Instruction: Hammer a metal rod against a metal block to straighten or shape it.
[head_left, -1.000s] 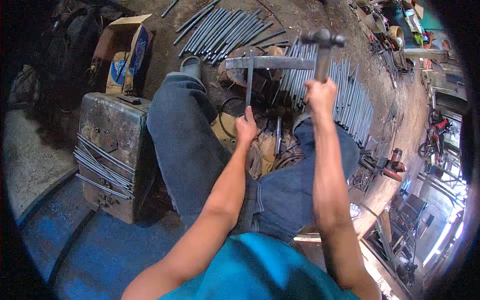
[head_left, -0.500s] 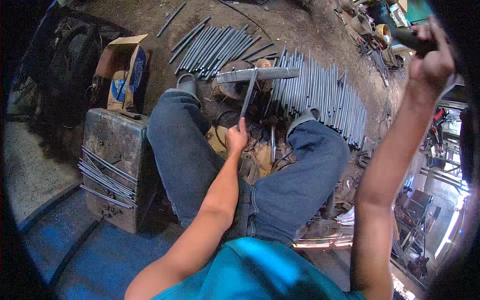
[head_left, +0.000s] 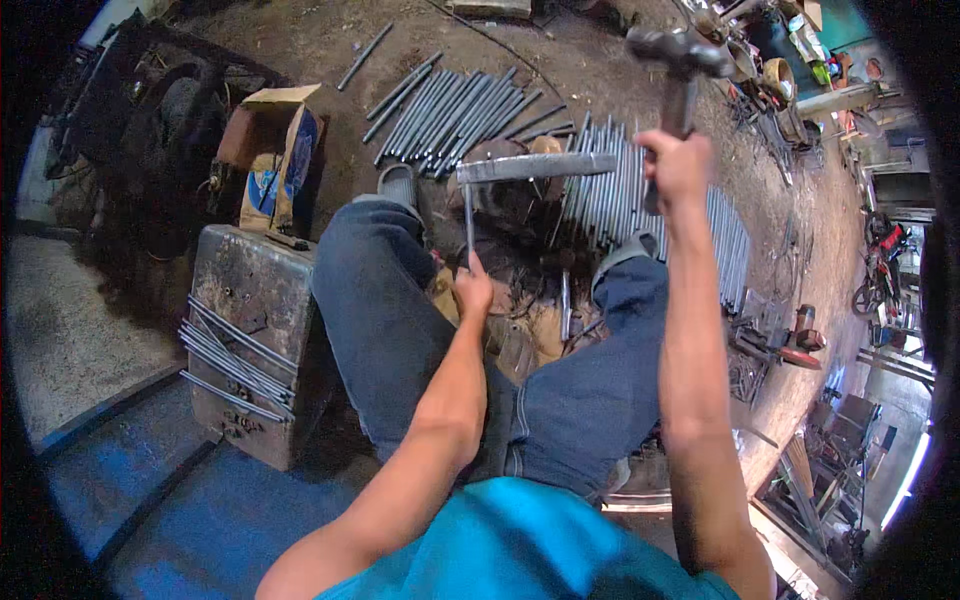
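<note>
Dirt floor [head_left: 300, 32] stretches beyond the bar [head_left: 540, 168]. Nearer than the bar's left end, the left hand's [head_left: 473, 292] fingers wrap a rod [head_left: 470, 225] whose tip reaches the bar's near edge; whether the two touch, I cannot tell. The right hand's [head_left: 684, 172] fingers grip a hammer [head_left: 678, 103], open air between its head and the bar's right end. Beyond the bar's left lies the left pile [head_left: 450, 120] of rods; the right pile [head_left: 600, 208] crowds its right end.
</note>
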